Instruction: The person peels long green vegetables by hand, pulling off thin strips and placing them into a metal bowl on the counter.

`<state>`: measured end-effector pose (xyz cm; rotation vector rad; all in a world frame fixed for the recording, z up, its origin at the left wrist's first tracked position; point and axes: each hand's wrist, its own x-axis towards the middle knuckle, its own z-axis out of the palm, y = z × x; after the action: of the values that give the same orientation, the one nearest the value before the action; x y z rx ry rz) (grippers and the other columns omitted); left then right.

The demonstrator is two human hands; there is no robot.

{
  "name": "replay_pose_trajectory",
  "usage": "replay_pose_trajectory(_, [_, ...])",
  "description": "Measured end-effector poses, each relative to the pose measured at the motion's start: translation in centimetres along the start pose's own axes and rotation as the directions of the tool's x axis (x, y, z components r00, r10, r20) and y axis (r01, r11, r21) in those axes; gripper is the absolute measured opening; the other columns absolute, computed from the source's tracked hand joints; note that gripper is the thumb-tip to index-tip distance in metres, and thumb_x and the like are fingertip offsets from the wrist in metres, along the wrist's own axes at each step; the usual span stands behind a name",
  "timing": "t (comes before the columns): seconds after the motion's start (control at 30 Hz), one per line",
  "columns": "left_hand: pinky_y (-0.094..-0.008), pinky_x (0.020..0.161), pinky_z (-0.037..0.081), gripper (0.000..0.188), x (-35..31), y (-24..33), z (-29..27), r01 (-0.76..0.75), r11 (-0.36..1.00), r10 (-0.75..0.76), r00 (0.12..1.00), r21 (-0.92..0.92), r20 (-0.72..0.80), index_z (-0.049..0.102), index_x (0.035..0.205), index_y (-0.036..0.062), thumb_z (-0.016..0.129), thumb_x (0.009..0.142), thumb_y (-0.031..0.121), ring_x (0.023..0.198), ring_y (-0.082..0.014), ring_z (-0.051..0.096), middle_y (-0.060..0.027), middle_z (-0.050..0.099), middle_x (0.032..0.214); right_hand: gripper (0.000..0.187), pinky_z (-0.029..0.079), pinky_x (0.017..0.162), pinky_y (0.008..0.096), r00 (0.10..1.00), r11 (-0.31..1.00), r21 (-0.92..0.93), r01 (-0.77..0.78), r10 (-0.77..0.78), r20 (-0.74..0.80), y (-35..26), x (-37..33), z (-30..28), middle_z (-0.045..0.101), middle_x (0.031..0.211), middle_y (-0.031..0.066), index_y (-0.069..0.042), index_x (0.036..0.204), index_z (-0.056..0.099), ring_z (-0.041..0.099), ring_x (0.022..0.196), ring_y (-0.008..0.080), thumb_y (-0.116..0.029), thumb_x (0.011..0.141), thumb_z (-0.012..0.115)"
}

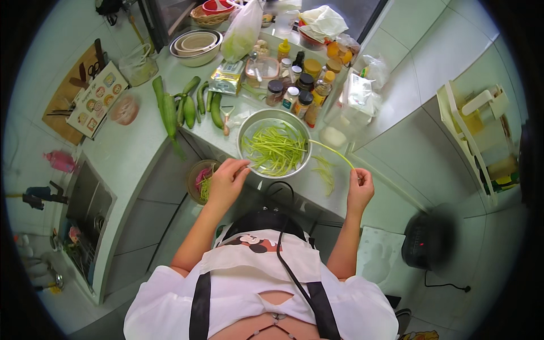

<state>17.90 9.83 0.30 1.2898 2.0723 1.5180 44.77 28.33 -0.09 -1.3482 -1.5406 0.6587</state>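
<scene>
My right hand, right of the bowl, pinches one end of a long thin green stalk. The stalk arches up and left, its far end at the bowl's right rim. My left hand is at the front left of the bowl, fingertips pressed together near the rim; anything between them is too small to make out. Many cut light-green stalk pieces lie in the round metal bowl. A few thin stalks lie loose on the counter between the bowl and my right hand.
Left of the bowl lie a peeler and several long green gourds. Sauce bottles and jars crowd behind it. Below the counter edge stands a bin with scraps. A sink is far left, a black appliance at right.
</scene>
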Motion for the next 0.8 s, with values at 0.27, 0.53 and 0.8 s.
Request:
replay_pose_trajectory(0.27, [-0.0262, 0.056, 0.046, 0.035, 0.4, 2.0, -5.7, -0.188, 0.98, 0.189, 0.982, 0.063, -0.002, 0.061, 0.112, 0.0092, 0.071, 0.078, 0.007, 0.059, -0.0127, 0.054, -0.0072, 0.059, 0.105, 0.01, 0.031, 0.048, 0.0186, 0.985, 0.983, 0.178, 0.047, -0.075, 0.155, -8.8, -8.5, 3.0, 0.051, 0.065, -0.0046, -0.002, 0.088, 0.063, 0.039, 0.053, 0.0019, -0.008, 0.083, 0.068])
replay_pose_trajectory(0.53, [-0.0332, 0.059, 0.05, 0.019, -1.6, -1.1, -11.3, -0.321, 0.906, 0.331, 0.944, 0.276, 0.011, 0.064, 0.098, 0.0101, 0.066, 0.079, 0.009, 0.071, -0.0253, 0.063, -0.0066, 0.064, 0.094, 0.01, 0.03, 0.047, 0.0179, 0.961, 0.971, 0.215, 0.1, -0.15, 0.232, -14.2, -16.7, 5.9, 0.047, 0.062, -0.0061, -0.002, 0.088, 0.063, 0.037, 0.052, 0.0014, -0.007, 0.082, 0.069])
replay_pose_trajectory(0.8, [-0.0357, 0.062, 0.05, 0.017, -4.5, -1.7, -15.2, -0.306, 0.915, 0.284, 0.952, 0.262, 0.119, 0.061, 0.1, 0.0089, 0.063, 0.083, 0.011, 0.074, -0.0268, 0.062, -0.0075, 0.063, 0.085, 0.008, 0.033, 0.05, 0.0175, 0.975, 0.966, 0.23, 0.117, -0.156, 0.159, -16.4, -22.3, 6.2, 0.048, 0.065, -0.0055, -0.003, 0.088, 0.063, 0.04, 0.056, 0.0019, -0.008, 0.084, 0.068])
